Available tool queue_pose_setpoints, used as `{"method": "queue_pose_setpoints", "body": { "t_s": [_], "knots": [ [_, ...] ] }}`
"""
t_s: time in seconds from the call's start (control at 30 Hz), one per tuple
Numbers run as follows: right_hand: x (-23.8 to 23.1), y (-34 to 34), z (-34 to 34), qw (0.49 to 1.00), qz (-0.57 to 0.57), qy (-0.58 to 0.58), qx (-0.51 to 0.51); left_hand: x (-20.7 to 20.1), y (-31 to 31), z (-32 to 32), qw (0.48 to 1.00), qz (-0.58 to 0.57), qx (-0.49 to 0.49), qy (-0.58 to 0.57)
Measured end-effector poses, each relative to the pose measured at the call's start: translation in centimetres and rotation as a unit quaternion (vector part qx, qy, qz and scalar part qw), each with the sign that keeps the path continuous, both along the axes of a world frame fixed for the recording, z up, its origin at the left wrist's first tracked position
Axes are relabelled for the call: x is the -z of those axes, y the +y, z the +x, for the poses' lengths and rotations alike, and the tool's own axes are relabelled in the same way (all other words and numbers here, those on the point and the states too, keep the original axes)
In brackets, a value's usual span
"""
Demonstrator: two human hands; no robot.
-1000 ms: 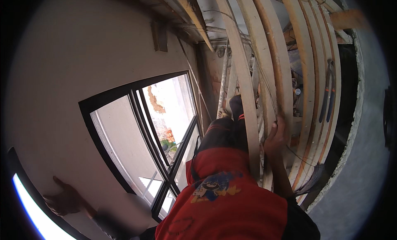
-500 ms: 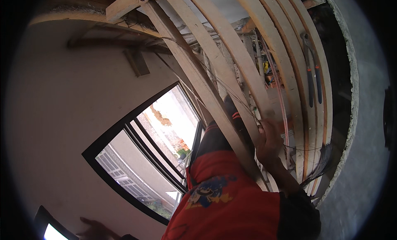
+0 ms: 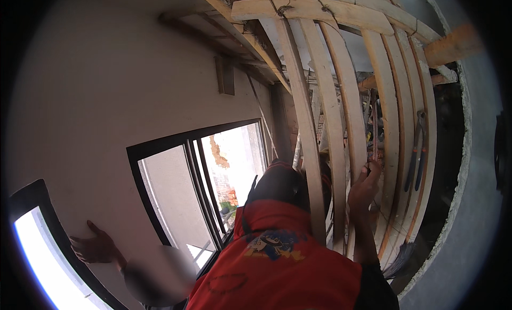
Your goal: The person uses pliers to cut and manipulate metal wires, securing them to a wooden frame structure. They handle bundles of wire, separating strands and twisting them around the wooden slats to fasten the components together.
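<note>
My right hand (image 3: 364,190) is closed beside one of the long pale wooden slats (image 3: 349,107). Thumb and fingertips pinch something small and dark that I cannot make out. My left hand (image 3: 93,246) lies against the pale wall (image 3: 106,134), fingers spread, holding nothing, close to a dark window frame. A pair of pincers (image 3: 416,155) with dark, red-banded handles rests on the slats right of my right hand. Below it is a bundle of thin dark wire (image 3: 399,261). Wire ties (image 3: 285,11) bind the slats to a wooden crosspiece (image 3: 314,10) at the top.
A dark-framed window (image 3: 200,144) stands left of the slats, with another bright window (image 3: 58,256) at lower left. On the right, a rough-edged grey slab (image 3: 461,166) borders a dark gap. A round timber (image 3: 453,45) pokes in at upper right. Clutter shows between the slats.
The view has shifted, bringing the crosspiece into sight. My left hand has come up against the wall. My right hand stays by the slats; wire strands running to it earlier no longer show clearly.
</note>
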State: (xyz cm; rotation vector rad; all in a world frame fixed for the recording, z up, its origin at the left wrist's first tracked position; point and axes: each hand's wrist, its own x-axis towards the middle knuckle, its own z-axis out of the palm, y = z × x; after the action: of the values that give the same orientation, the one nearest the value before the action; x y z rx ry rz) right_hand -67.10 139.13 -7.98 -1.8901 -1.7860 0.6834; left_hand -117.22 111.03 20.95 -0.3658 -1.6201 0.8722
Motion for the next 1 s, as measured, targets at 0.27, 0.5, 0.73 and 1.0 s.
{"method": "queue_pose_setpoints", "body": {
  "t_s": [0.27,0.5,0.73,1.0],
  "knots": [
    [0.5,0.3,0.1,1.0,-0.022,-0.011,0.014,-0.2,1.5,1.4,0.994,0.072,-0.004,-0.079],
    [0.3,0.5,0.0,0.998,0.023,-0.049,-0.031,-0.1,0.0,0.4,0.995,0.068,-0.048,-0.055],
    [0.2,0.3,-0.2,0.997,0.004,-0.076,-0.025,0.6,-0.2,0.7,0.997,0.065,-0.028,-0.043],
    [-0.3,0.7,-0.1,0.997,0.027,-0.061,-0.032,0.6,-0.1,0.6,0.995,0.072,-0.044,-0.049]
  ]
}}
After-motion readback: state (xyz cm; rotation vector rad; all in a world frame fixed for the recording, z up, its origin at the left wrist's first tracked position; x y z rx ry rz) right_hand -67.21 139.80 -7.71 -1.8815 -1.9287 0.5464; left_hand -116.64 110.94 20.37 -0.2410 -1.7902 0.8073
